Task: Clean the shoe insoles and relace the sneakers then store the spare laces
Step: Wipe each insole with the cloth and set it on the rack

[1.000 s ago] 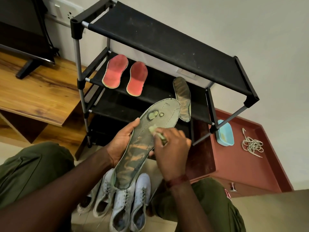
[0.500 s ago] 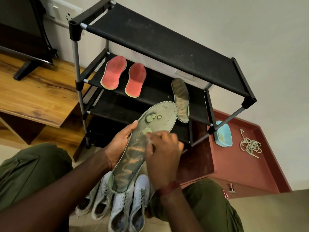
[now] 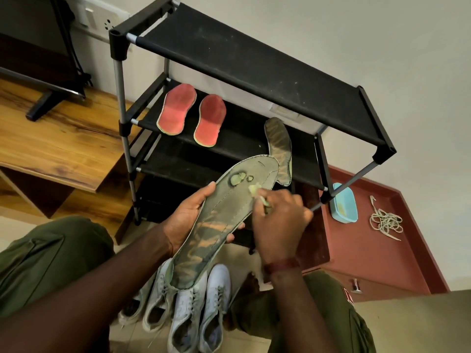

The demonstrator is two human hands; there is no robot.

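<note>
In front of the shoe rack (image 3: 254,64), the left hand (image 3: 188,220) grips a camouflage-print insole (image 3: 221,217) by its middle, with the thumb on the near edge and the fingertips showing past the far edge. The insole's toe end points up toward the rack's lower shelves, and its heel hangs over the sneakers (image 3: 188,309). These are two pale pairs standing side by side on the floor below the rack.

The right hand (image 3: 277,225) is curled around a small pale wad (image 3: 256,188) and presses it on the insole's forefoot, just beside two worn light patches. The wad is blurred; it may be a scrap of cloth or sponge.

On the rack's second shelf lie two pink insoles (image 3: 177,109), side by side at its left end. A second camouflage insole (image 3: 279,146) lies at the right end, its lower tip hidden behind the held one.

To the right of the rack, a red counter (image 3: 369,263) carries a blue tub (image 3: 344,205) close to the rack's leg. The spare laces (image 3: 386,222) lie there too, in a loose tangle farther right.
</note>
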